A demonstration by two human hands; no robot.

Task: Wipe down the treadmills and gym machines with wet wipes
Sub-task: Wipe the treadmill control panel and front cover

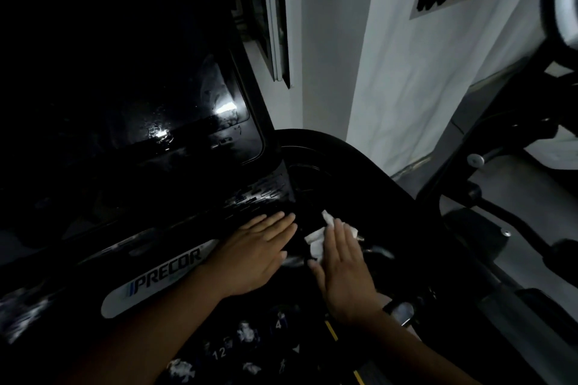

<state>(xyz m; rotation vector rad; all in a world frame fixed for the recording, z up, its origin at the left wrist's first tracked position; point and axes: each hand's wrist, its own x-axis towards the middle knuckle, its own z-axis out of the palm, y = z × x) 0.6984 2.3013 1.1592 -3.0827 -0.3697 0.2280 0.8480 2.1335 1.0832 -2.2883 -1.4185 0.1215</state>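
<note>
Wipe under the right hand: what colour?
White, no pattern; the wipe shows best in the head view.

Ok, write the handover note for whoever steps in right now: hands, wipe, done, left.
Left hand: flat, fingers straight, resting on the glossy black treadmill console, holding nothing.
Right hand: flat, pressing the crumpled white wet wipe onto the console beside its round cup holder.
Done: wet smears on the dark screen suggest it is wiped.
Left: probably the rest of the console, then the grey machine at right.
</note>
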